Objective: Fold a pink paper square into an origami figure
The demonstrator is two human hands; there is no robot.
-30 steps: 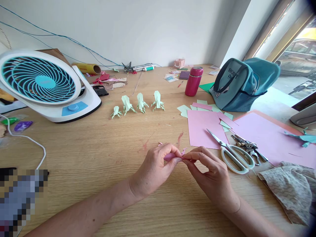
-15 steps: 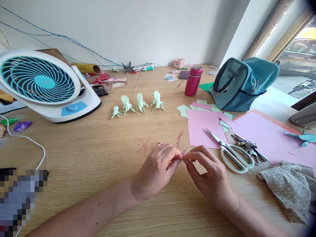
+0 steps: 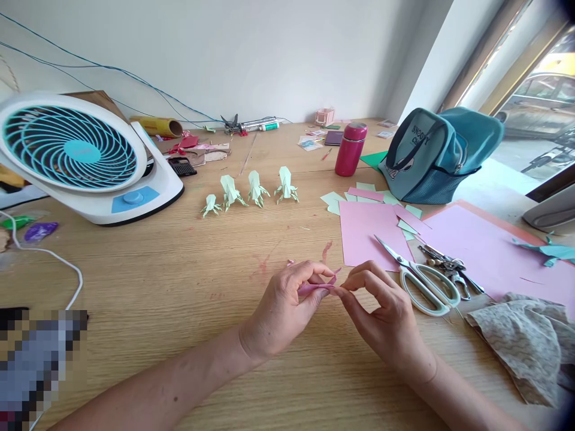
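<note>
A narrow folded piece of pink paper (image 3: 314,288) spans the gap between my two hands, just above the table. My left hand (image 3: 287,308) is closed on its left part, thumb below and fingers curled over. At its right end, my right hand (image 3: 381,314) pinches the paper between thumb and index finger. A thin pink point sticks up between the fingertips. Part of the folded shape is hidden behind my left fingers. Beyond my hands, several pale green folded paper figures (image 3: 257,187) stand in a row.
White-handled scissors (image 3: 429,284) and a bunch of keys (image 3: 451,269) lie right of my hands, by pink paper sheets (image 3: 371,230). A patterned cloth (image 3: 516,344) is at the near right. Behind stand a magenta flask (image 3: 351,149) and teal bag (image 3: 442,155); a fan (image 3: 90,155) is at left.
My left index finger has lifted from the pinch, and more of the folded pink paper shows now. My right hand keeps its pinch. The view has shifted slightly.
</note>
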